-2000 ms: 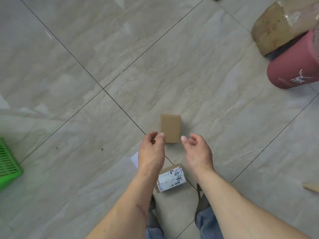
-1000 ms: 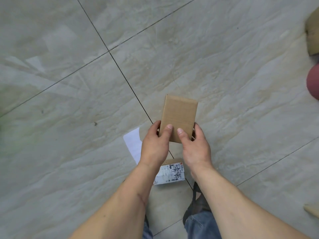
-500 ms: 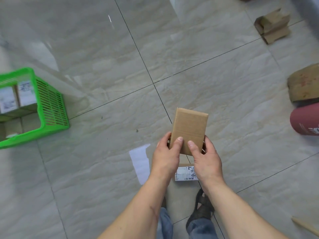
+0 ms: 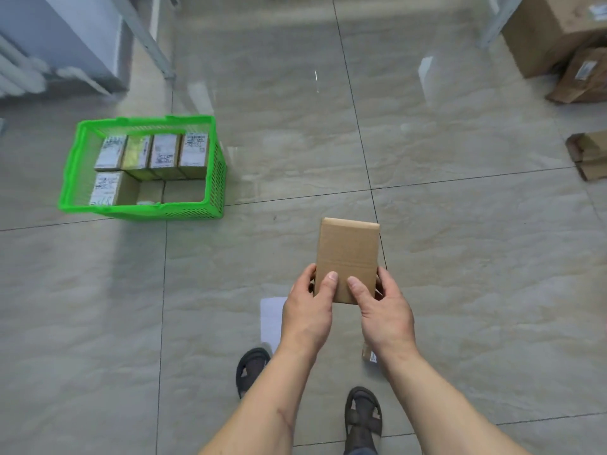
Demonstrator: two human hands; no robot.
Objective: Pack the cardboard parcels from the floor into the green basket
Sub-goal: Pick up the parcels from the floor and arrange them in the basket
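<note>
Plainly, we are midway: our left hand and right hand are together clamped on the near end of one flat, plain brown cardboard parcel, thumbs on top, holding it up off the glossy beige tiled floor just ahead of us at twelve o'clock. At about ten o'clock, well apart from the parcel, the green slatted plastic basket stands on the floor, already carrying five labelled parcels we can count on top: four in its far row and one in the near row, with open space beside that one. By our reckoning, this sixth parcel belongs there. One small labelled parcel peeks out under our right wrist at six o'clock, not yet collected. Several larger brown cartons sit at two o'clock; whether they count, we cannot tell.
</note>
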